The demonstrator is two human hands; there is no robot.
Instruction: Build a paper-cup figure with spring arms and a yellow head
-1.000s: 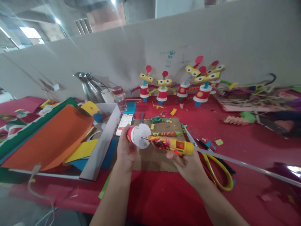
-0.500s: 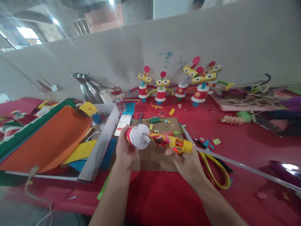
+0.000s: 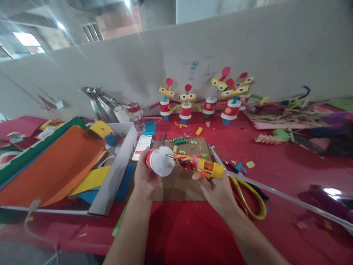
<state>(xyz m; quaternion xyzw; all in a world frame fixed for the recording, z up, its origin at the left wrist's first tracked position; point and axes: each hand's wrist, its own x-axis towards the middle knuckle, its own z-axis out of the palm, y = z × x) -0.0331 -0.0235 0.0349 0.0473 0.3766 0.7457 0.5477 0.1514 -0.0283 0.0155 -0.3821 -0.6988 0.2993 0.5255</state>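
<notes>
White open cardboard box (image 3: 121,162) edging the left, left hand (image 3: 145,176) closed around a red paper cup with white round base (image 3: 161,161), yellow patterned glue gun (image 3: 200,166) gripped in the right hand (image 3: 216,189), nozzle touching the base, above a brown cardboard mat (image 3: 179,184), yellow-handled scissors (image 3: 252,198) just right, bare red table (image 3: 275,173) beyond.

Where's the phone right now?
In the head view the phone lies screen-up on the red table, left of centre, just beyond the left hand and beside the white box wall.
</notes>
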